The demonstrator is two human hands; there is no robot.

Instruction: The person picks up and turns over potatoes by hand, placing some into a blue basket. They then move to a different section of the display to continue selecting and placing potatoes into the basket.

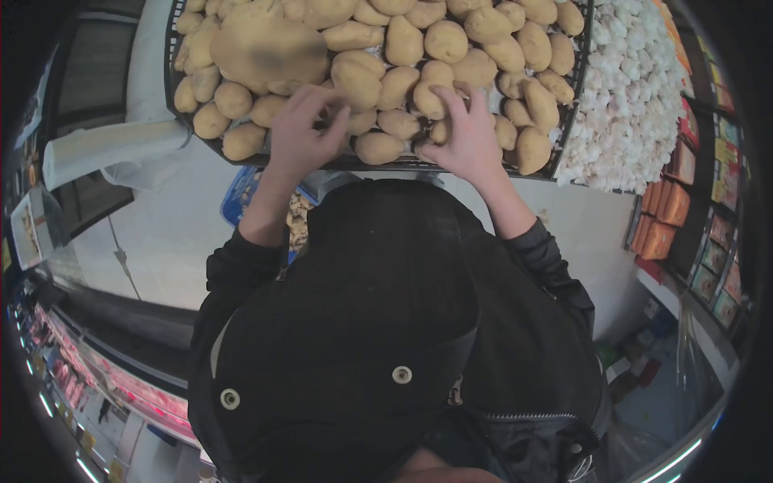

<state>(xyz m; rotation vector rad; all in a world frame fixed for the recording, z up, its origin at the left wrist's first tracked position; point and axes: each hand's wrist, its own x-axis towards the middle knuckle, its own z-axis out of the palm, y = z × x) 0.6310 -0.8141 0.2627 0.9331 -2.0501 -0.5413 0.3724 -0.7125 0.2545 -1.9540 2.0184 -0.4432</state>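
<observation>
1. Blk jacket [386, 306], nearest.
2. L hand [306, 135] half-curled, thumb apart; R hand [469, 138] spread wide; both over potatoes [445, 42], nothing clearly gripped.
3. Potatoes heaped in blk crate [570, 122]; prob. firm, med. wt.; grip round middle.

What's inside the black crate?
Potatoes lie piled in the black crate. Whatever lies beneath the top ones is covered; the left hand and right hand also hide part.
</observation>
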